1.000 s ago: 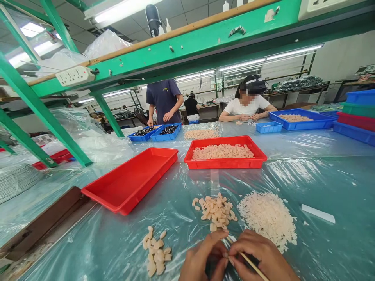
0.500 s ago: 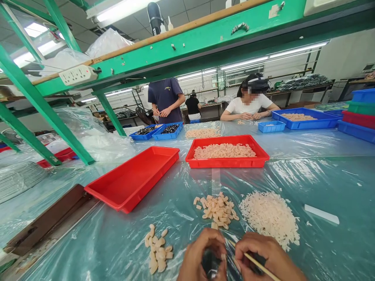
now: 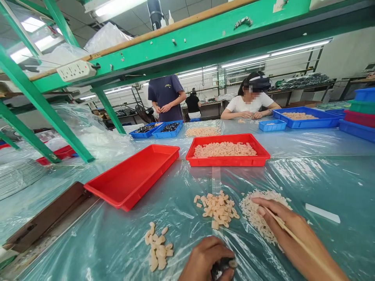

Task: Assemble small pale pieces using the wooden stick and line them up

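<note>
My left hand (image 3: 205,261) is at the bottom edge of the view, closed around a small dark object (image 3: 220,269) with a pale piece (image 3: 233,264) at its tip. My right hand (image 3: 288,226) grips a thin wooden stick (image 3: 310,249) and rests over a heap of white shreds (image 3: 252,214), partly covering it. Left of that heap lies a pile of pale cut pieces (image 3: 216,208). A smaller pile of rounded pale pieces (image 3: 158,248) sits farther left, beyond my left hand.
A shallow red tray (image 3: 131,175) and a red tray of pale pieces (image 3: 227,150) stand beyond the piles on the plastic-covered table (image 3: 328,183). Farther off are blue trays (image 3: 306,119), stacked crates (image 3: 359,113), and two co-workers (image 3: 249,103) (image 3: 166,99). Green shelf posts (image 3: 108,111) stand left.
My right hand has moved away from my left, up and right over the white shreds, with the stick. My left hand has dropped lower and now shows the dark object's pale tip.
</note>
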The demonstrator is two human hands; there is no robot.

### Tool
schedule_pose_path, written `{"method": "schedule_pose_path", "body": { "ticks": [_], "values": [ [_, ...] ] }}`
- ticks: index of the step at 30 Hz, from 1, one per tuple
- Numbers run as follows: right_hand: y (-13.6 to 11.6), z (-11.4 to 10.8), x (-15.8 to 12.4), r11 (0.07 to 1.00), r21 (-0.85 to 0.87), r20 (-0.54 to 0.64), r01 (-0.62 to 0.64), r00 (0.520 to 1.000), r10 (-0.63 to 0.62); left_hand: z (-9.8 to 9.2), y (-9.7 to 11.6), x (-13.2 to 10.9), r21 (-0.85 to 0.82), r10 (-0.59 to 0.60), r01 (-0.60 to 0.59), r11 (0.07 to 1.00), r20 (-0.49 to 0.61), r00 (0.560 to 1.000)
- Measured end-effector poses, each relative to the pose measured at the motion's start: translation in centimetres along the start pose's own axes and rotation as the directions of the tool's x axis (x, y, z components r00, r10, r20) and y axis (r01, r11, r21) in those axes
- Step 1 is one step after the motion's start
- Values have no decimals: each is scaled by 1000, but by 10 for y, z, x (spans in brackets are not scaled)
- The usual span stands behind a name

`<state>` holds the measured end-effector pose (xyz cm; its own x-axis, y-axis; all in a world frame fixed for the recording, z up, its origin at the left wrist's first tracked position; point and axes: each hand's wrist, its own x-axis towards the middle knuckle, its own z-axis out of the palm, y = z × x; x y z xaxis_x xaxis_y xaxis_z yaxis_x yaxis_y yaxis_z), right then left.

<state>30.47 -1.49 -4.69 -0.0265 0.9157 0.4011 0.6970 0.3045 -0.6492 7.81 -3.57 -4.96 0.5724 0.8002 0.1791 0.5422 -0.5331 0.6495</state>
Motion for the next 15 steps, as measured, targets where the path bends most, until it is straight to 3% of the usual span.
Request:
{"method": "schedule_pose_path", "body": {
  "ticks": [3,6,15],
  "values": [
    [-20,7,-9,982,186,105,38,993,-58,-3,1,-2,21,-45,44,999,28,999],
    [-36,16,-17,964,252,171,90,976,-136,2,1,-1,54,-86,84,995,34,996],
    [-42,36,-22,966,144,278,213,929,-246,10,1,0,67,-90,91,994,-16,996]
  ]
}}
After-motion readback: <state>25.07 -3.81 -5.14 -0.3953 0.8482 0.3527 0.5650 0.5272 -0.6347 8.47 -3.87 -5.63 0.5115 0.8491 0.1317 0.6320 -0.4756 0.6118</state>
